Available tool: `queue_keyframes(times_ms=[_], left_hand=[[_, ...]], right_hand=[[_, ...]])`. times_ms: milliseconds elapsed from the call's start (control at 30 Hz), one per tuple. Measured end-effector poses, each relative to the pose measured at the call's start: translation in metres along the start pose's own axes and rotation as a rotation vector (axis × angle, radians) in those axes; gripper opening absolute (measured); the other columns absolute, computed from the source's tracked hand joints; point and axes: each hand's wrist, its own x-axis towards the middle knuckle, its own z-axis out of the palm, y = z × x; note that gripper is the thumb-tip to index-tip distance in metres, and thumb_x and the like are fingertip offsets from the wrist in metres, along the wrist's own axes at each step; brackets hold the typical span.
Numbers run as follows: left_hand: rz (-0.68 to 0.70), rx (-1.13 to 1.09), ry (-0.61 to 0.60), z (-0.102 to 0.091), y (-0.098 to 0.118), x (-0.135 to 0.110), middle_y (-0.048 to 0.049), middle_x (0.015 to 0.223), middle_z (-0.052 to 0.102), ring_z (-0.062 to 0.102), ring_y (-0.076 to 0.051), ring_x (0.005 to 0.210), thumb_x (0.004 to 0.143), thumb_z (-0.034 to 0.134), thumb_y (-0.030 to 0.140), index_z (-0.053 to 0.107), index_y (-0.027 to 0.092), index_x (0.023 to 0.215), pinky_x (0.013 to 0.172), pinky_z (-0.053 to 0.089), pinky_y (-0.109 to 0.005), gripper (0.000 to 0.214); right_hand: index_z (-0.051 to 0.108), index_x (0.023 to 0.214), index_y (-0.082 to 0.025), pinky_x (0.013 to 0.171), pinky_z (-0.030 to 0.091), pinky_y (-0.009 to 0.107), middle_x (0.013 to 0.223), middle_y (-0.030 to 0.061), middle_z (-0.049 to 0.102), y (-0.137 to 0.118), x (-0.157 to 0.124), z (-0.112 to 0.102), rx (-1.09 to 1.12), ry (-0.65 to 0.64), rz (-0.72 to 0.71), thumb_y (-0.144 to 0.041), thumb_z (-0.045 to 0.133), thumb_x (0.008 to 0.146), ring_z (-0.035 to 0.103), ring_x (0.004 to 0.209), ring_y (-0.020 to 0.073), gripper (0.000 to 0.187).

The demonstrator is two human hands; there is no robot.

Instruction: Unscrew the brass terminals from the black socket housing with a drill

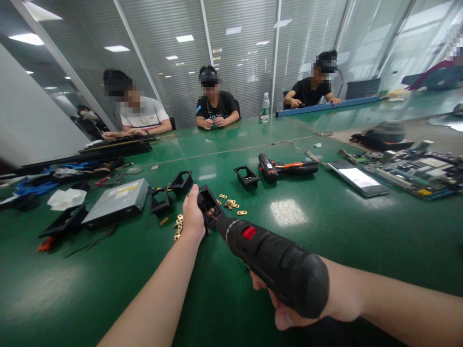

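Observation:
My left hand [193, 214] is closed around a black plastic frame [209, 200], tilted up over the green table [144, 274]. Brass-coloured parts show inside that frame. Wrapped round the grip of a black cordless drill [271, 262] is my right hand [280, 303], partly hidden under the tool's body. The drill's nose points into the frame; its bit tip is hard to make out. Small brass plates [231, 204] lie just right of the frame, and more brass plates [178, 226] lie beside my left hand. Two similar frames [181, 181] [159, 201] stand further left.
Another black frame [246, 177] and a second cordless drill [267, 167] lie ahead. A silver disc drive [117, 202] sits left; a phone [358, 178] and circuit boards [427, 171] lie right. Three people sit across the table, near a water bottle [265, 107] and a blue bar [325, 107].

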Motion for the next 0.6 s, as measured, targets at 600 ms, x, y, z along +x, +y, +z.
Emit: queue_keyframes(times_ms=[600], left_hand=[[0.014,0.005,0.031,0.003,0.001,-0.0021,-0.0032,0.084,0.071,0.073,-0.024,0.079,0.074,0.088,0.069,0.064,0.022,0.092,0.072,0.06,-0.035,0.055]], right_hand=[[0.069,0.08,-0.018,0.067,0.054,0.029,0.08,-0.0022,0.071,-0.0033,-0.0022,0.0052,0.007,0.023,0.046,-0.038,0.113,0.044,0.063,0.075,0.0166,0.06]])
